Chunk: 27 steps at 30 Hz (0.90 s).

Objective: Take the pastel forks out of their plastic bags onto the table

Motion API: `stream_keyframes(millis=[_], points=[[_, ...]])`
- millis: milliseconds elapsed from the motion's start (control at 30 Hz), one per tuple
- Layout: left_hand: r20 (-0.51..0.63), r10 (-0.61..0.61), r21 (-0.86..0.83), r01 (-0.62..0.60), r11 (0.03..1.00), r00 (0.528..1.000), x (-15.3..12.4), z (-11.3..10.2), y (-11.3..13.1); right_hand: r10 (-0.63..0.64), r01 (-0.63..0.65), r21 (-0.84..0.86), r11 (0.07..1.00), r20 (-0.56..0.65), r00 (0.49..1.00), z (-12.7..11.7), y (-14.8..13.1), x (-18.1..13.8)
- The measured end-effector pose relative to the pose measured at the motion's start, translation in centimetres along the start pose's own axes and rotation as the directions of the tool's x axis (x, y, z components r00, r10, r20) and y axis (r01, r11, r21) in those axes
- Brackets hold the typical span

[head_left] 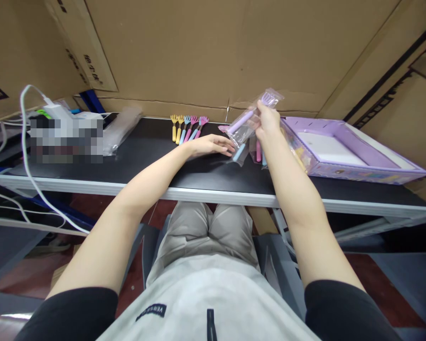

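Observation:
My right hand [268, 121] is closed on a clear plastic bag with a purple fork-like tool [241, 122] inside, held at a slant above the table. My left hand [213, 144] reaches in from the left with its fingers stretched out, close to another bagged tool with a light blue handle [239, 153]. Left of that hand, several small fork-like tools [188, 130] in yellow, blue and pink lie side by side on the black tabletop. Pink-handled and blue-handled tools [258, 150] lie partly hidden below my right hand.
A purple open box [369, 176] with a white inside stands on the right, a clear package [298, 151] against its near side. Clear plastic bags [120, 130] and a white cable [24, 128] are on the left. Cardboard [213, 57] walls the table's back.

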<state>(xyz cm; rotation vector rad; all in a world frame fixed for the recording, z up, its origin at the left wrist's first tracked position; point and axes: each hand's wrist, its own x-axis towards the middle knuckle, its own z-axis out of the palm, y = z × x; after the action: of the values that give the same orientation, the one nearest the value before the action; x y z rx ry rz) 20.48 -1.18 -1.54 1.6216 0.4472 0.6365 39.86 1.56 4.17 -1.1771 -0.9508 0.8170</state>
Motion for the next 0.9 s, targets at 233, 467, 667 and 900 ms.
stream_keyframes(millis=[233, 467, 667, 900], points=[[-0.137, -0.009, -0.023, 0.006, 1.0, 0.991, -0.2, 0.4, 0.8, -0.046, 0.057, -0.137, 0.989, 0.081, 0.996, -0.1, 0.9, 0.7], [-0.242, 0.054, -0.111, -0.083, 0.99, 0.969, -0.5, -0.2, 1.4, 0.14, -0.144, 0.162, 0.976, 0.035, 0.989, 0.0, 0.8, 0.2], [-0.294, 0.057, -0.131, -0.099, 0.986, 0.954, -0.6, -0.3, 2.1, 0.012, -0.012, 0.028, 1.0, 0.014, 1.0, -0.3, 1.3, 1.1], [-0.352, 0.043, -0.169, -0.109, 0.98, 0.935, -0.5, -0.6, 2.0, -0.016, 0.015, -0.011, 1.0, -0.026, 1.0, -0.5, 1.2, 1.1]])
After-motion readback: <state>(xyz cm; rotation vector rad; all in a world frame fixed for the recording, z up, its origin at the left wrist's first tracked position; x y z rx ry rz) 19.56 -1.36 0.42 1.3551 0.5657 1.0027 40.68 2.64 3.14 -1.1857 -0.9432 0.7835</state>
